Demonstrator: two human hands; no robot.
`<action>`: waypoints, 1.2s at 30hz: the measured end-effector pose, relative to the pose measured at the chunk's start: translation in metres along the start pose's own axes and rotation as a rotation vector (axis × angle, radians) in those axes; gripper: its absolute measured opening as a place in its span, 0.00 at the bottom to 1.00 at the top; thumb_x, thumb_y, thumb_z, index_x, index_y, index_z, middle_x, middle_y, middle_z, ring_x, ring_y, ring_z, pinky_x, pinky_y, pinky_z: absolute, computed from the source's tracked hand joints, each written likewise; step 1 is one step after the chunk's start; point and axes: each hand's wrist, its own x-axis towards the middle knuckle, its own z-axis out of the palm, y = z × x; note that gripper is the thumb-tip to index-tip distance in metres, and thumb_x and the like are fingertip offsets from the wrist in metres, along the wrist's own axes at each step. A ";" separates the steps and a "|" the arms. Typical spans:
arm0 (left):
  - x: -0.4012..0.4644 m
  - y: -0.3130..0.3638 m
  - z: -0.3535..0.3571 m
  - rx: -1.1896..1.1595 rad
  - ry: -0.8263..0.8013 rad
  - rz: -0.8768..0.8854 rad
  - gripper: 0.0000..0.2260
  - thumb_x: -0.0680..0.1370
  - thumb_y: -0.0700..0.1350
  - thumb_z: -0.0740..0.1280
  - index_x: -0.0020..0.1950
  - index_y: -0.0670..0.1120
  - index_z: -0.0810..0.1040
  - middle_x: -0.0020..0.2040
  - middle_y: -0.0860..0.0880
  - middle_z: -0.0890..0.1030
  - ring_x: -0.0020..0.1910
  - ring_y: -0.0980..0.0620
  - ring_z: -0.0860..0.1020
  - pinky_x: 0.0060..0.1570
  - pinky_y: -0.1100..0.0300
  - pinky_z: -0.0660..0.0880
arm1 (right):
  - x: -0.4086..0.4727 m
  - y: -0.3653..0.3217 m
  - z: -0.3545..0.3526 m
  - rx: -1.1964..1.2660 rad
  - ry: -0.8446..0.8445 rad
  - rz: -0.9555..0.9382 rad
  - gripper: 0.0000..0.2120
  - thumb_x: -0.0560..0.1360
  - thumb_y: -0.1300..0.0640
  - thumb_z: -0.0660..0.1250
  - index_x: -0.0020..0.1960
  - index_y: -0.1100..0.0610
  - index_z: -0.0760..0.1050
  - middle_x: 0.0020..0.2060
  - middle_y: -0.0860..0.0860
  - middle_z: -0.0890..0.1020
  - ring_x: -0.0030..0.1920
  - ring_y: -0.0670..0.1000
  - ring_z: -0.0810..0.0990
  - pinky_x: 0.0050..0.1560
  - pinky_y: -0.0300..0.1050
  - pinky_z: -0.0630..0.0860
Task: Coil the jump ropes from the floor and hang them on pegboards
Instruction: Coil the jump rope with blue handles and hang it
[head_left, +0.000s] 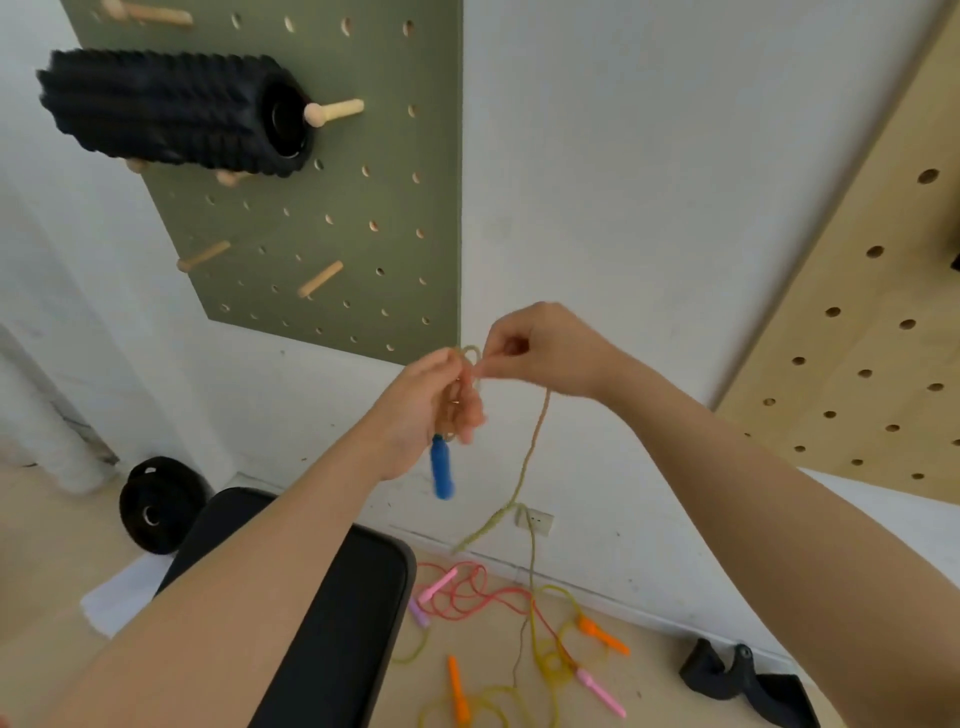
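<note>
I have one view only, from the wide-angle camera on the person's head, so nothing is shared with a second view. It looks forward and down toward a white wall (623, 182) and the floor (675, 670) at its foot. Both forearms reach in from the bottom edge, and the left hand (431, 410) and right hand (540, 348) meet close to the lens, near the centre. The green pegboard (311, 208) fills the upper left and the wooden pegboard (857, 338) leans in at the right edge, both bent by the lens. The ropes on the floor (498, 603) lie low in the frame, farther off.
</note>
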 end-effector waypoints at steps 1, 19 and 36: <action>-0.003 0.005 0.000 -0.045 -0.031 -0.009 0.13 0.83 0.43 0.50 0.41 0.44 0.68 0.23 0.49 0.67 0.19 0.54 0.63 0.37 0.51 0.74 | 0.003 0.001 0.000 0.064 0.064 0.021 0.10 0.70 0.54 0.73 0.38 0.61 0.79 0.26 0.44 0.73 0.26 0.39 0.69 0.32 0.29 0.64; 0.007 0.009 -0.010 -0.279 0.207 0.001 0.16 0.83 0.47 0.54 0.69 0.44 0.64 0.50 0.50 0.83 0.22 0.59 0.67 0.28 0.68 0.69 | -0.032 0.005 0.054 0.085 -0.501 0.268 0.16 0.81 0.53 0.56 0.68 0.48 0.66 0.32 0.50 0.74 0.26 0.46 0.68 0.32 0.40 0.72; 0.031 0.037 0.062 -0.243 -0.275 -0.173 0.15 0.78 0.51 0.54 0.34 0.47 0.67 0.21 0.54 0.59 0.14 0.61 0.55 0.21 0.67 0.56 | -0.020 0.082 -0.013 0.726 0.134 0.193 0.12 0.79 0.57 0.60 0.37 0.57 0.73 0.29 0.50 0.73 0.30 0.47 0.70 0.35 0.41 0.70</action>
